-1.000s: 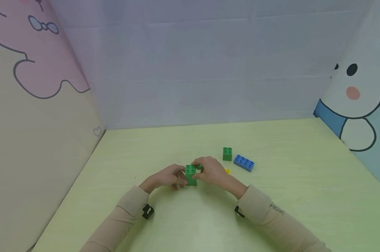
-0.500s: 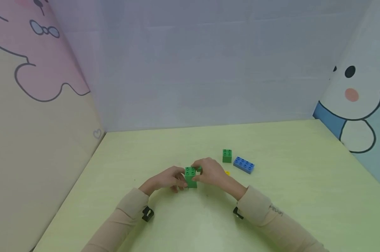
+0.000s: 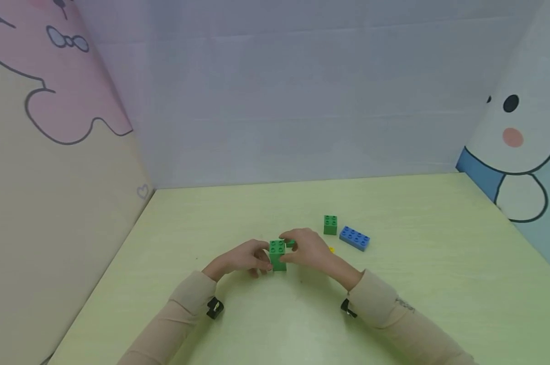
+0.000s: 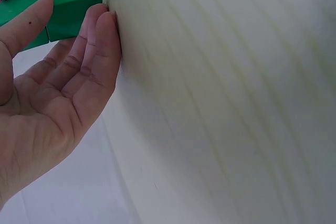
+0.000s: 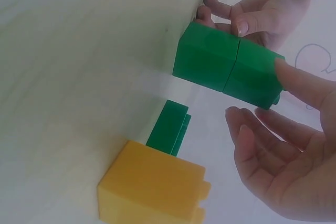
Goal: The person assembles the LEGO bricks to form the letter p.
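Two green toy bricks stand in an upright stack (image 3: 278,261) on the table, pressed together with a thin seam between them. My left hand (image 3: 247,256) holds the stack from the left, its thumb on the near side and its fingers behind and low by the table. From the right, my right hand (image 3: 308,248) pinches the upper green brick (image 5: 254,72), with the thumb on one face and a fingertip at the opposite edge. Part of another green brick (image 3: 290,244) shows behind the right fingers. A yellow brick (image 5: 152,182) sits below the right hand, mostly hidden in the head view.
Beyond the right hand lie a small green brick (image 3: 330,224) and a longer blue brick (image 3: 354,238). The pale table (image 3: 202,213) meets a white cloth at the back and cartoon-printed side panels. Black straps are at both cuffs.
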A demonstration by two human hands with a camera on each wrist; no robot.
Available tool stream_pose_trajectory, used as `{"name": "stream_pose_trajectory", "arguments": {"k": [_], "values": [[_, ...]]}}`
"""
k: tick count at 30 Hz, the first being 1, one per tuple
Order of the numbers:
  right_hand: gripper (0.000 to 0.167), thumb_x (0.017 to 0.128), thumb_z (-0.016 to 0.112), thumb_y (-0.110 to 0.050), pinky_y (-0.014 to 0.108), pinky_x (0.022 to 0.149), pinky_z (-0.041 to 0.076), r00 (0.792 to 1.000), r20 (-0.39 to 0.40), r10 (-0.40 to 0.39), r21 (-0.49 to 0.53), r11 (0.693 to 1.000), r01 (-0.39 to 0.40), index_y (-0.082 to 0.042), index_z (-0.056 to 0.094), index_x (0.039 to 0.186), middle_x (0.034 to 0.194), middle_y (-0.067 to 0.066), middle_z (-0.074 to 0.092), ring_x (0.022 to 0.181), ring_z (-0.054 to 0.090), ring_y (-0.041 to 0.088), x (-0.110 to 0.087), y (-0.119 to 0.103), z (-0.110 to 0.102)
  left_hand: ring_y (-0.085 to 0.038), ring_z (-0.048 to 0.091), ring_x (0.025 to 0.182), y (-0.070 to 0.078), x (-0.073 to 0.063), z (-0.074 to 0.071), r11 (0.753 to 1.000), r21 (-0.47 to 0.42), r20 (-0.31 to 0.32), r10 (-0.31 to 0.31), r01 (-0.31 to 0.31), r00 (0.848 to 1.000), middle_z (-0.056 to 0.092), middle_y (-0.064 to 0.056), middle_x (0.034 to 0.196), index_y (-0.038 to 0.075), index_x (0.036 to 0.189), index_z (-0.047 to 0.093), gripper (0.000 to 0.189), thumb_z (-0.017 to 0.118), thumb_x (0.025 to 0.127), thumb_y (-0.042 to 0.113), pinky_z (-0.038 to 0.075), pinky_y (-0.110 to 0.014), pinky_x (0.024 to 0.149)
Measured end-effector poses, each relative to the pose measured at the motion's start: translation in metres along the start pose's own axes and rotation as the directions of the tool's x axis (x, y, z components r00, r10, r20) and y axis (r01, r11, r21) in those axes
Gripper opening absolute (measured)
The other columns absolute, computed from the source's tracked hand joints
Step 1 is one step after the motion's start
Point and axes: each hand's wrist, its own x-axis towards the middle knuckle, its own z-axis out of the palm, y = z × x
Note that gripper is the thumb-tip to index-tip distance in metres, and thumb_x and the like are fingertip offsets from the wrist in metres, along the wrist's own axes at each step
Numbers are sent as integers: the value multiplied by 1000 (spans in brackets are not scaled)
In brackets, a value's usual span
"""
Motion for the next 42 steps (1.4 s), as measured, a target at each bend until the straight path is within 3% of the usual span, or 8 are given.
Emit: {"name": "stream_pose_trajectory", "arguments": {"k": [10, 19, 29, 36, 42], "values": [[48, 76, 74, -19, 31, 71, 50, 998, 1, 61, 18, 998, -61, -4, 59, 118, 113, 9, 61, 86, 61, 22, -8, 4, -8, -20, 61, 71, 0, -1, 0, 1000, -9, 6, 5, -5, 1000, 66, -10, 85, 3, 111, 57, 28, 64, 86, 13, 53, -35, 57], [48, 76, 74, -18, 29, 66, 50, 1000, -7, 19, -2, 1000, -19, -2, 59, 118, 110, 11, 62, 82, 61, 22, -14, 6, -10, -20, 61, 72, 0, -2, 0, 1000, 5, 8, 3, -3, 1000, 66, -8, 85, 7, 113, 57, 30, 64, 86, 15, 53, -35, 58], [46, 77, 74, -18, 29, 67, 49, 999, -35, 9, -15, 1000, -10, -3, 59, 117, 110, 10, 62, 82, 60, 21, -22, 13, -16, -23, 62, 77, 1, -6, 0, 999, -12, 11, 50, -50, 999, 65, -10, 93, 18, 123, 53, 36, 60, 89, 25, 54, -37, 60], [46, 76, 74, -17, 27, 63, 48, 998, -61, 34, -23, 999, -36, -2, 59, 117, 108, 12, 62, 81, 60, 21, -30, 22, -24, -23, 63, 77, 1, -7, -1, 996, 0, 1, 88, -88, 996, 66, -13, 94, 15, 126, 51, 37, 58, 90, 22, 54, -37, 59], [47, 75, 74, -16, 27, 62, 48, 997, -67, 35, -31, 999, -37, 0, 59, 116, 106, 14, 63, 79, 60, 21, -35, 27, -30, -23, 63, 76, 3, -8, 1, 995, 29, -15, 98, -98, 995, 66, -11, 91, 11, 118, 55, 28, 57, 91, 17, 54, -37, 57]]}}
